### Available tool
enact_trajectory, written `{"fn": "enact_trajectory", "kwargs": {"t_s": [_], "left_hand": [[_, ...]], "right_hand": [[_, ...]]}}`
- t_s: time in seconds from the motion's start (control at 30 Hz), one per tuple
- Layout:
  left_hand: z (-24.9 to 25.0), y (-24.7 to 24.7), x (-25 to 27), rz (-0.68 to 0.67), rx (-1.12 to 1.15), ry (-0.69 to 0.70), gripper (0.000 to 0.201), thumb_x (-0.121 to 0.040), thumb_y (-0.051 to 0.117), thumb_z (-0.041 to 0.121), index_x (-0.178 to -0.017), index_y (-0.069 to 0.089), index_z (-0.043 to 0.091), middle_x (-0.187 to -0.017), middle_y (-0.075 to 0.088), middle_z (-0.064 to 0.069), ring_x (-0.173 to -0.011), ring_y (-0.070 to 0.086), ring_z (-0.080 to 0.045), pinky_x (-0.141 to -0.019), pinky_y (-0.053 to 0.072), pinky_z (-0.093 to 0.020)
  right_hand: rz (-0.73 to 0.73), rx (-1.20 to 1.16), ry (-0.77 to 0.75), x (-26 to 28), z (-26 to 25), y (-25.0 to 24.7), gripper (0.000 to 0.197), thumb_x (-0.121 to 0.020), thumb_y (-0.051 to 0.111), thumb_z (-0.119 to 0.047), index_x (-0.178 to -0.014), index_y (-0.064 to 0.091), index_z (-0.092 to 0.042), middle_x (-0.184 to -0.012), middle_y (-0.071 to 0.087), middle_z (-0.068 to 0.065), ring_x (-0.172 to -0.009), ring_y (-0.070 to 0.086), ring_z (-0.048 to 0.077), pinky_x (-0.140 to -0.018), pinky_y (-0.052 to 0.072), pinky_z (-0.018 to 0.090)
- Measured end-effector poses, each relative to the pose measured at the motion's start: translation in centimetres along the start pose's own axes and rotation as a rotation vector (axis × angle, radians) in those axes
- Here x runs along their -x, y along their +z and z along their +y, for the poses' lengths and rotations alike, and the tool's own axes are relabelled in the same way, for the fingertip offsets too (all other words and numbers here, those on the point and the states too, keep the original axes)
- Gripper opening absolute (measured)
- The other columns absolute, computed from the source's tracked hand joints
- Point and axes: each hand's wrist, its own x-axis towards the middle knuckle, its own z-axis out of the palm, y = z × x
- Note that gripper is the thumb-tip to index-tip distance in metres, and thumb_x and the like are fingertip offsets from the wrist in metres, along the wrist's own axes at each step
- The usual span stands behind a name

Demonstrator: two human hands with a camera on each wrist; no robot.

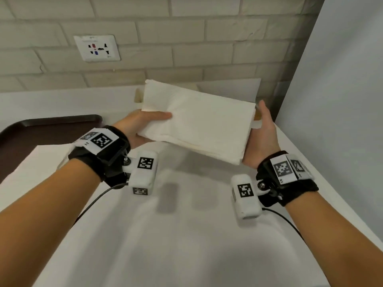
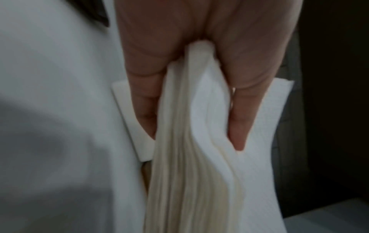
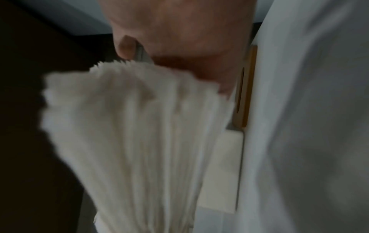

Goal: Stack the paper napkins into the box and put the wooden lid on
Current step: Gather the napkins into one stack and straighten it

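Observation:
A thick stack of white paper napkins (image 1: 199,121) hangs in the air between both hands, tilted down toward me. My left hand (image 1: 153,121) grips its left end, thumb on top and fingers underneath; the left wrist view shows the stack (image 2: 189,157) pinched between thumb (image 2: 239,126) and fingers. My right hand (image 1: 261,129) holds the right end, palm against the edge, fingers hidden below. The white box (image 1: 138,98) sits behind and under the stack, mostly hidden. In the right wrist view the tan wooden lid (image 3: 246,88) lies past the box (image 3: 223,165).
A white cloth covers the table (image 1: 186,235). A dark brown tray (image 1: 41,129) lies at the left. A brick wall with a socket (image 1: 97,48) stands close behind, and a plain wall (image 1: 342,100) borders the table's right edge.

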Motion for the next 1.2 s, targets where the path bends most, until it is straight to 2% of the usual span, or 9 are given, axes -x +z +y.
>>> {"fn": "enact_trajectory", "kwargs": {"t_s": [0.13, 0.23, 0.37, 0.47, 0.6, 0.7, 0.83, 1.07, 1.2], "left_hand": [[-2.5, -0.1, 0.2, 0.146, -0.028, -0.109, 0.029, -0.077, 0.07, 0.015, -0.104, 0.061, 0.016, -0.096, 0.068, 0.001, -0.086, 0.066, -0.016, -0.063, 0.056, -0.027], [-3.0, 0.3, 1.5, 0.184, -0.064, -0.065, 0.018, -0.082, 0.067, 0.011, -0.097, 0.059, 0.016, -0.092, 0.067, 0.002, -0.077, 0.068, -0.012, -0.056, 0.057, -0.022], [-3.5, -0.4, 5.4, 0.141, -0.157, 0.06, 0.055, -0.067, 0.077, 0.011, -0.119, 0.057, 0.016, -0.106, 0.068, 0.004, -0.097, 0.067, -0.011, -0.074, 0.055, -0.021], [-5.3, -1.1, 10.0, 0.155, -0.225, 0.17, 0.067, -0.051, 0.087, 0.019, -0.113, 0.06, 0.023, -0.11, 0.069, 0.005, -0.102, 0.065, -0.01, -0.084, 0.053, -0.025], [-9.4, -1.1, 15.5, 0.167, -0.285, 0.185, 0.054, -0.057, 0.08, 0.022, -0.109, 0.065, 0.024, -0.101, 0.072, 0.011, -0.093, 0.067, -0.001, -0.077, 0.054, -0.014], [-11.7, -1.3, 17.5, 0.119, -0.288, 0.169, 0.056, -0.062, 0.078, 0.015, -0.115, 0.062, 0.024, -0.105, 0.07, 0.016, -0.096, 0.064, 0.004, -0.078, 0.051, -0.009], [-12.9, -1.2, 19.3, 0.094, -0.265, 0.172, 0.05, -0.058, 0.076, 0.021, -0.105, 0.06, 0.029, -0.096, 0.069, 0.028, -0.093, 0.063, 0.01, -0.078, 0.047, -0.005], [-13.8, -2.1, 20.8, 0.034, -0.243, 0.175, 0.065, -0.06, 0.085, 0.005, -0.106, 0.051, 0.034, -0.105, 0.062, 0.014, -0.093, 0.058, 0.015, -0.073, 0.045, -0.003], [-14.4, -2.5, 21.7, 0.037, -0.169, 0.158, 0.078, -0.049, 0.079, 0.031, -0.118, 0.047, 0.046, -0.115, 0.061, 0.023, -0.107, 0.057, 0.007, -0.084, 0.048, -0.011]], "right_hand": [[-0.029, 0.132, 0.132, 0.6, 1.1, 0.3, 0.067, -0.08, 0.035, -0.071, -0.104, 0.07, -0.019, -0.107, 0.071, 0.006, -0.09, 0.071, 0.023, -0.072, 0.058, 0.035], [0.007, 0.434, 0.114, 0.7, 1.7, 0.6, 0.027, -0.09, 0.052, -0.036, -0.109, 0.062, -0.019, -0.101, 0.07, 0.0, -0.091, 0.068, 0.018, -0.068, 0.058, 0.027], [0.088, 0.682, -0.025, 2.5, 2.5, 1.3, 0.036, -0.084, 0.061, -0.005, -0.12, 0.054, -0.011, -0.106, 0.066, 0.001, -0.097, 0.063, 0.016, -0.073, 0.055, 0.019], [0.06, 0.703, -0.108, 5.8, 3.9, 1.3, 0.056, -0.076, 0.067, -0.008, -0.129, 0.049, -0.012, -0.117, 0.064, -0.001, -0.103, 0.063, 0.012, -0.084, 0.055, 0.022], [0.02, 0.75, -0.114, 10.5, 7.5, -0.5, 0.096, -0.04, 0.086, -0.044, -0.126, 0.053, -0.016, -0.117, 0.066, 0.0, -0.106, 0.064, 0.013, -0.086, 0.054, 0.024], [0.052, 0.75, -0.109, 13.2, 10.3, -1.6, 0.097, -0.038, 0.084, -0.054, -0.124, 0.055, -0.02, -0.118, 0.066, -0.003, -0.111, 0.061, 0.012, -0.093, 0.051, 0.025], [0.077, 0.709, -0.161, 15.3, 12.1, -2.0, 0.095, -0.04, 0.086, -0.051, -0.124, 0.056, -0.016, -0.116, 0.067, -0.001, -0.111, 0.062, 0.014, -0.093, 0.05, 0.025], [-0.003, 0.877, -0.024, 16.3, 11.6, -2.6, 0.074, -0.05, 0.089, -0.024, -0.115, 0.055, -0.026, -0.111, 0.069, -0.009, -0.106, 0.062, 0.006, -0.082, 0.051, 0.013], [-0.131, 0.979, 0.108, 17.0, 10.5, -2.3, 0.074, -0.056, 0.085, -0.01, -0.12, 0.052, -0.026, -0.109, 0.068, -0.015, -0.099, 0.062, -0.005, -0.072, 0.046, 0.004]]}}
